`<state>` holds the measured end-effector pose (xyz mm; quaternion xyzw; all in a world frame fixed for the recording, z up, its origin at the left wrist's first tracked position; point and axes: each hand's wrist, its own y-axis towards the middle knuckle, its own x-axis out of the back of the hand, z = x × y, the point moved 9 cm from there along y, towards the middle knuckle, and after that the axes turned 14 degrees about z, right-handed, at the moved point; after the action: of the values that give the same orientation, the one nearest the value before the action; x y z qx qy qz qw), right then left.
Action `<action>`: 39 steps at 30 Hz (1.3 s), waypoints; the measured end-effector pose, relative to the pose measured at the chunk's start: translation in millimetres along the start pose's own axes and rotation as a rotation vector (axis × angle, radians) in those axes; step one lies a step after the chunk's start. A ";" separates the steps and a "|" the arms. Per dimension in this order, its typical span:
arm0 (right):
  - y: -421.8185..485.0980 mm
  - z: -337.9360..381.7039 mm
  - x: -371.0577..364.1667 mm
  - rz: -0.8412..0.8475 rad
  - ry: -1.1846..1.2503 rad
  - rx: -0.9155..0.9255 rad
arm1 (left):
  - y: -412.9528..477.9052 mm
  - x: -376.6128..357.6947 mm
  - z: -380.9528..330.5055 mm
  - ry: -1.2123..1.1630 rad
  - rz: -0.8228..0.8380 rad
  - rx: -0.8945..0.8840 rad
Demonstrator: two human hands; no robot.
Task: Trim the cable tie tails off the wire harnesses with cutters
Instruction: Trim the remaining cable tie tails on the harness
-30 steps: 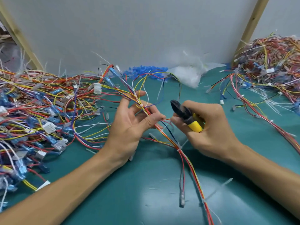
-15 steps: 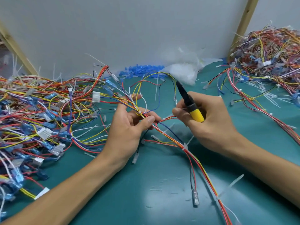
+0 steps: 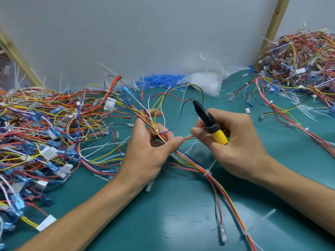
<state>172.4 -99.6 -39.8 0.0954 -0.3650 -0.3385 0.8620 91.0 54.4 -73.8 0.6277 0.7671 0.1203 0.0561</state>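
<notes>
My left hand (image 3: 150, 153) pinches a multicoloured wire harness (image 3: 204, 169) just below a small white cable tie (image 3: 156, 131) where the wires fan out. My right hand (image 3: 233, 140) grips yellow-handled cutters (image 3: 210, 122), black jaws pointing up and away, and a thin white tie tail lies under its fingertips. Further down the same harness sits another white cable tie (image 3: 208, 172) with its tail sticking out. The harness runs toward the bottom right over the teal table (image 3: 163, 214).
A big tangle of harnesses (image 3: 39, 134) fills the left side; another heap (image 3: 304, 62) sits at the far right. Blue terminal sleeves (image 3: 161, 78) and a clear plastic bag (image 3: 206, 82) lie by the grey back wall. Cut tie bits dot the table.
The cutters have swung from pointing at the harness to pointing up and away. My left hand has slid its grip slightly along the harness near the upper tie.
</notes>
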 end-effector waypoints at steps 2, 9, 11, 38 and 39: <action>-0.1 -2.5 0.8 0.002 0.003 -0.012 | 0.8 2.7 3.2 0.034 -0.009 0.030; 2.1 -12.3 8.4 -0.035 0.023 -0.060 | 1.6 -8.2 8.4 0.054 0.107 0.102; 4.6 -20.2 5.9 0.013 0.089 -0.117 | 1.3 -9.6 5.1 0.061 0.123 0.089; 6.8 10.4 -12.7 0.263 -0.391 0.025 | 2.6 2.3 5.4 -0.159 0.018 0.075; 8.0 8.3 -7.2 0.277 -0.451 -0.016 | 2.6 2.8 5.9 -0.164 0.019 0.071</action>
<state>167.1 -88.2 -34.7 -0.0401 -0.5547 -0.2329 0.7978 94.3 58.3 -78.6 0.6442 0.7577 0.0415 0.0953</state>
